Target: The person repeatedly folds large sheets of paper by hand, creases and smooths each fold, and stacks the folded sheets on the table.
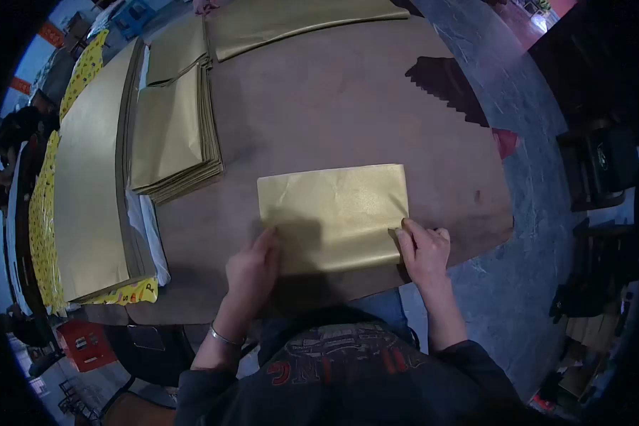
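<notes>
A folded sheet of gold paper (337, 206) lies flat on the brown tabletop in front of me. My left hand (254, 264) is at its lower left edge, with the fingers curled and pressed together against the paper. At the right edge, my right hand (424, 252) pinches the paper between thumb and bent fingers. A crease runs across the sheet near its right side, close to my right fingers. Up to the left sits a stack of folded gold paper (170, 131), its layered edges facing right and toward me.
A long stack of gold sheets (89, 177) lies along the table's left side, over yellow patterned wrapping (46, 234). Another gold sheet (305, 25) spreads across the far end. A dark red piece with a zigzag edge (451, 89) lies far right. A red crate (85, 344) stands below left.
</notes>
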The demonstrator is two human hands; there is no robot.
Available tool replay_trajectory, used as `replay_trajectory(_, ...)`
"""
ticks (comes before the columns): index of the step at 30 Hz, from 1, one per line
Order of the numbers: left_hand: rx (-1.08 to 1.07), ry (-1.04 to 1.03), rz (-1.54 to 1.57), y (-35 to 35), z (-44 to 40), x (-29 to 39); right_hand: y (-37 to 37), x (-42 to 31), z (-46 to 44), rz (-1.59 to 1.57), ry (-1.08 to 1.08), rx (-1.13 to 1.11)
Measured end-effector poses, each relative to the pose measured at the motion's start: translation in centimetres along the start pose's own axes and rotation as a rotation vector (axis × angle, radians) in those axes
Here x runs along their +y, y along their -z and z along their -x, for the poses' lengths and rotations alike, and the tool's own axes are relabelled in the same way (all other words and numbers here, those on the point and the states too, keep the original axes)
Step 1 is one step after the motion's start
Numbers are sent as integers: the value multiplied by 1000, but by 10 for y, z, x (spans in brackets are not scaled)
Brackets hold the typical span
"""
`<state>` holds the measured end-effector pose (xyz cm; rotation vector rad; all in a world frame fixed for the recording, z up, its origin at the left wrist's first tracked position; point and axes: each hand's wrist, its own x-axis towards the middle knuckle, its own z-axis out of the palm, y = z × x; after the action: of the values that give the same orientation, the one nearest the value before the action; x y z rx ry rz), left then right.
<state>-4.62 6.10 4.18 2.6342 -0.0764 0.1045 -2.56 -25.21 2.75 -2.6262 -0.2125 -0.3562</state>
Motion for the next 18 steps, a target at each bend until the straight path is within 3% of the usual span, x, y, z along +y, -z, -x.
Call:
replay_trajectory(3,-76,42,20,7,-5,4,2,-1,-2,15,-9,-29)
replay_trajectory(18,-57,28,74,4,-7,-5,0,1,-3,21,29,-40)
